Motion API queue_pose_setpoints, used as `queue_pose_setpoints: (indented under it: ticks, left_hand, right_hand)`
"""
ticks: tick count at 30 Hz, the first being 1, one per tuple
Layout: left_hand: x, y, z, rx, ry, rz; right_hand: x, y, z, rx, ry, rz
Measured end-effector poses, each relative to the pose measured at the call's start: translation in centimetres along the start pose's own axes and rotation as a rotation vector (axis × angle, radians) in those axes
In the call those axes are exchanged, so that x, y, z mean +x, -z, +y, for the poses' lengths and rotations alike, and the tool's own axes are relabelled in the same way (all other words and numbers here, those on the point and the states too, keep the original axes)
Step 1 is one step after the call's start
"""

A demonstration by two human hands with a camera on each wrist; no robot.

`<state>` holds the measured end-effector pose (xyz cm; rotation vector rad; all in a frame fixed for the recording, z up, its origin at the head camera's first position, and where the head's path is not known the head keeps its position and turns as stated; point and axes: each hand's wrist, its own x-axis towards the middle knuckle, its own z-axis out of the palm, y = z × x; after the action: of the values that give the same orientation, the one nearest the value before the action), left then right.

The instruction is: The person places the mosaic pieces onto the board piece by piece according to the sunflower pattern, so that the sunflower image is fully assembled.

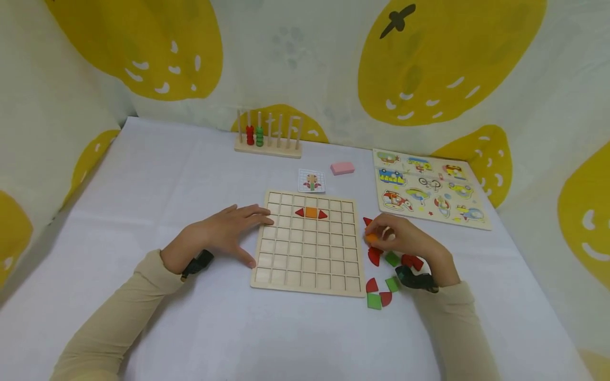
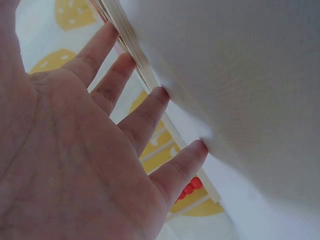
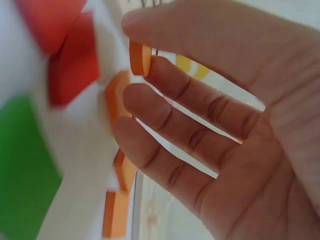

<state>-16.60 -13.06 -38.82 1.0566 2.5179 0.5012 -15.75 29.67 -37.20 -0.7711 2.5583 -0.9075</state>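
Note:
A wooden grid board (image 1: 305, 264) lies flat on the table. In its upper part an orange square (image 1: 311, 212) sits between two red triangles (image 1: 299, 212). My left hand (image 1: 224, 230) is spread at the board's left edge, fingers fairly straight; in the left wrist view its fingertips (image 2: 159, 94) rest along the wooden edge. To the right of the board, my right hand (image 1: 402, 237) pinches a small orange piece (image 3: 140, 57) between thumb and index finger. Its full shape is hidden. Below that hand in the right wrist view lie more orange pieces (image 3: 116, 214).
Red quarter-rounds (image 1: 371, 286) and green squares (image 1: 374, 301) lie right of the board. Behind it are a pattern card (image 1: 312, 181), a pink block (image 1: 342, 168) and a peg stand (image 1: 268, 151) with red and green beads. A picture puzzle (image 1: 429, 198) lies at the back right.

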Motion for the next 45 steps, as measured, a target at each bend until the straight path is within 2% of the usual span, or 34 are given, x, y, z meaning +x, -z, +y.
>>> queue_pose_setpoints:
  ticks: [14, 23, 28, 32, 39, 45]
  left_hand:
    - [0.2, 0.1, 0.1, -0.001, 0.021, -0.025]
    - [0.2, 0.1, 0.2, 0.002, 0.016, -0.021]
    - [0.1, 0.1, 0.2, -0.002, 0.011, -0.016]
    - [0.1, 0.1, 0.2, 0.001, 0.017, -0.021]
    - [0.1, 0.2, 0.2, -0.008, 0.016, -0.018]
    - [-0.1, 0.2, 0.2, -0.008, 0.020, -0.015]
  right_hand:
    - [4.7, -1.5, -3.0, -0.012, 0.077, -0.151]
    - [7.3, -2.7, -4.7, -0.060, 0.178, -0.215]
    - [8.4, -3.6, -5.5, -0.094, 0.235, -0.182]
    - [9.0, -4.2, -5.8, -0.129, 0.249, -0.139]
    - [9.5, -4.3, -6.1, -0.167, 0.242, -0.108]
    - [9.9, -4.7, -6.5, -0.179, 0.200, -0.079]
